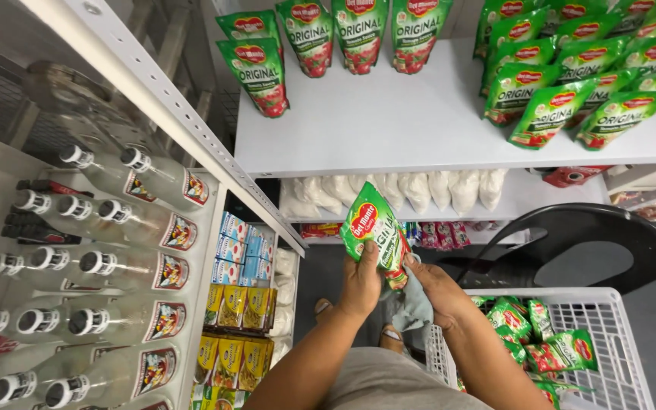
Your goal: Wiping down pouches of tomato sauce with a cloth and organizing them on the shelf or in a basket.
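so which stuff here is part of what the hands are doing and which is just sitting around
In use: left hand, right hand, green pouch, grey cloth, crate of pouches, shelf pouches.
Lying about: bottles, white bags, black chair, small boxes.

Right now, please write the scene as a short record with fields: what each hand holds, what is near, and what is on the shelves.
left hand: the left hand grips a green sauce pouch, held up in front of the shelves
right hand: the right hand holds a grey-blue cloth against the pouch's lower edge
basket: white crate at right, holding more green pouches
upper shelf: white shelf with rows of similar pouches
left shelves: clear bottles lying on their sides
behind: black chair
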